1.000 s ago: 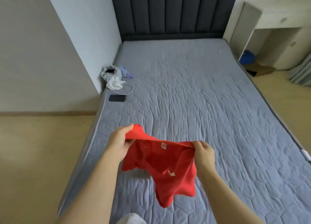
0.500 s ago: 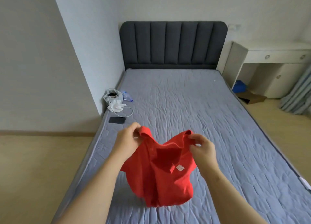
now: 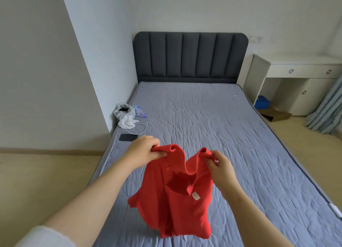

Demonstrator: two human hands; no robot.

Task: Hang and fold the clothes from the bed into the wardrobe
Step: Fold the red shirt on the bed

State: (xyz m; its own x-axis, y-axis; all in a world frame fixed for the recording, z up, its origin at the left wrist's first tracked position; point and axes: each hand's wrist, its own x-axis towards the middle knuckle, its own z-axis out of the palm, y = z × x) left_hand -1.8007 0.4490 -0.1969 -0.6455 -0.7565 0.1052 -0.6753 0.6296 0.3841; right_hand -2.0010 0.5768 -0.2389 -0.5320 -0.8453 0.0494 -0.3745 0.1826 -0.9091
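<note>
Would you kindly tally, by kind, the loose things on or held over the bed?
Garments: 1, the red shirt, pinched by the left hand and right hand.
Phones: 1, the dark phone.
Bags: 1, the white plastic bag.
Cables: 1, the white cable.
Bottles: 1, the clear bottle.
Total: 5.

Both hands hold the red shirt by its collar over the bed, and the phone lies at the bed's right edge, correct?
Wrong side: the phone lies at the left edge of the bed. The left hand and right hand do hold the red shirt by its collar, per the head view.
</note>
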